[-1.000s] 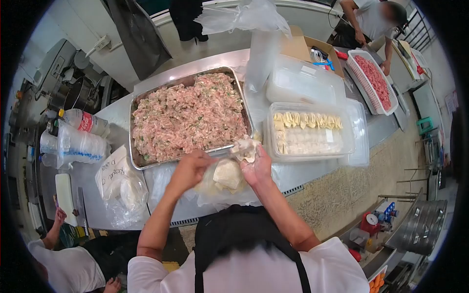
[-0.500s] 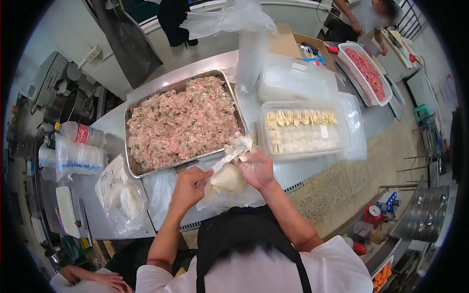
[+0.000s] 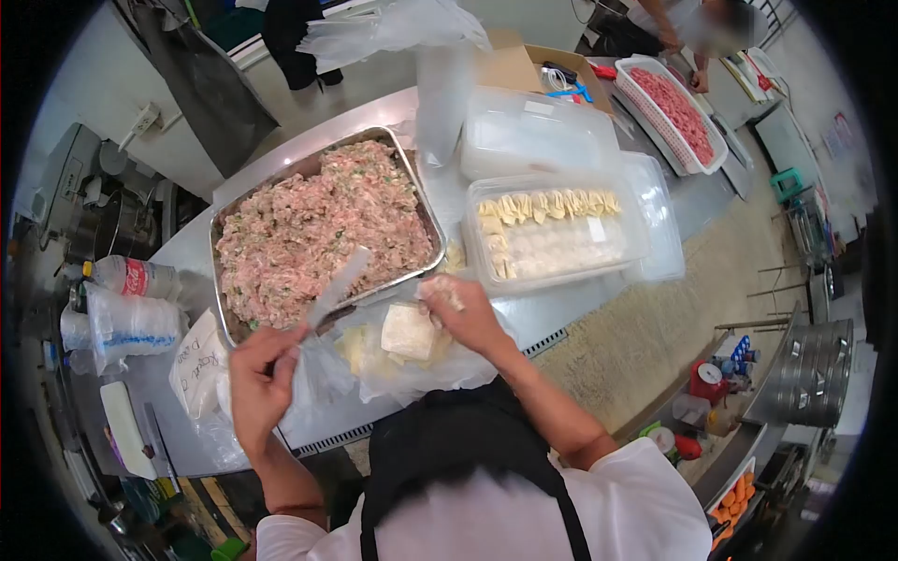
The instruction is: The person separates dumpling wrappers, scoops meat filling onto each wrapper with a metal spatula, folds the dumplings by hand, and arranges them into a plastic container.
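My left hand (image 3: 262, 383) is closed on the handle of a narrow, flat spatula (image 3: 343, 283). Its blade reaches over the near edge of a metal tray (image 3: 223, 301) heaped with minced meat filling (image 3: 323, 229). Closed fingers of my right hand (image 3: 472, 321) hold a small pale dumpling (image 3: 443, 291), partly hidden by them. Just left of that hand, a stack of square dough wrappers (image 3: 408, 332) lies on plastic. Behind it, a clear plastic box (image 3: 636, 245) contains pleated dumplings (image 3: 552, 206) in rows.
A lidded plastic container (image 3: 538, 140) and a cardboard box (image 3: 505, 61) stand farther back. A white basket of red meat (image 3: 669, 107) is at the far right, near another person. Bottles (image 3: 136, 278), a plastic bag (image 3: 201, 360) and a white board (image 3: 126, 428) lie left.
My left hand has moved left with the spatula, away from my right hand. My right fingers have closed around the dumpling, which was an open, smeared wrapper. The view has shifted slightly.
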`<state>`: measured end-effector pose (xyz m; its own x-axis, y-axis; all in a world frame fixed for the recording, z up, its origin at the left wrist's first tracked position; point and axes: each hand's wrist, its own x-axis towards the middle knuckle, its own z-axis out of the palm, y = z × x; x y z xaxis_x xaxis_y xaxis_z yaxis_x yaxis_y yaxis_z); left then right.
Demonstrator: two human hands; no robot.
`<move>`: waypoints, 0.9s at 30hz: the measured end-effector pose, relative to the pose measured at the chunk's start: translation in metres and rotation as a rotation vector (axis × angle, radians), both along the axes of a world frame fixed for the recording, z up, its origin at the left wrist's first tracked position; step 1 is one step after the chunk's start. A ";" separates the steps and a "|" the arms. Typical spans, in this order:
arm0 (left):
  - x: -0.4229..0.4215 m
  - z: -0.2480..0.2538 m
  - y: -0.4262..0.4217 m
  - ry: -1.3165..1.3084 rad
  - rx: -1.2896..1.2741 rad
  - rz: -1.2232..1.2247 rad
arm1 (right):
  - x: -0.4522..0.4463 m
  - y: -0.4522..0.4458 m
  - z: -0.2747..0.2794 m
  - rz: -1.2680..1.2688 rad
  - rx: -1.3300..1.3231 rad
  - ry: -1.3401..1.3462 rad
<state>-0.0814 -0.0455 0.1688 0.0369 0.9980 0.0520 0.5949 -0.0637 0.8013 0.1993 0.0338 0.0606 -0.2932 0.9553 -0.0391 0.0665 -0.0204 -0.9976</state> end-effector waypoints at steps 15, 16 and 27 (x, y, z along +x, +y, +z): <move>0.028 -0.049 0.007 -0.341 -0.059 0.051 | 0.142 0.056 0.039 -0.283 -0.181 1.163; 0.027 -0.052 0.006 -0.328 -0.071 0.051 | 0.150 0.063 0.037 -0.197 -0.001 1.059; 0.021 -0.056 0.000 -0.351 -0.086 0.118 | 0.162 0.114 0.022 -0.200 -0.660 0.546</move>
